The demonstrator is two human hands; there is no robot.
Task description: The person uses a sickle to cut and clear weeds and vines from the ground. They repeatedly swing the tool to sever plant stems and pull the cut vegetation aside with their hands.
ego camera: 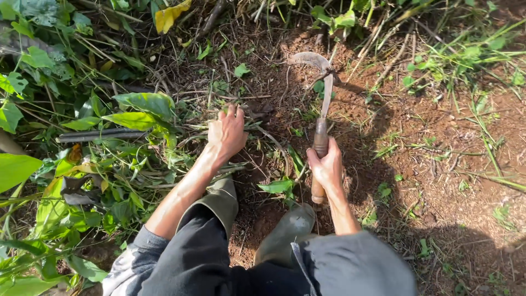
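Nearest the camera are the person's dark trousers (203,257) and two olive rubber boots (285,233), planted on red-brown soil (438,181) beside the cut greenery. The right hand (327,167) is closed in a full fist around the wooden handle of a sickle (323,104), whose curved rusty blade points up and away, its tip hooked to the left over the bare earth. The left hand (227,131) is spread flat with fingers slightly curled, pressing on or gathering thin weed stems (241,112) at the edge of the leafy patch (137,109); whether it truly grips any I cannot tell. The blade lies ahead and to the right of that hand, near but apart. The danger, as I judge it, is a pull of the sickle leftward towards those fingers, or back towards the boots, since loose soil and tangled roots could make the blade skid or jerk free.
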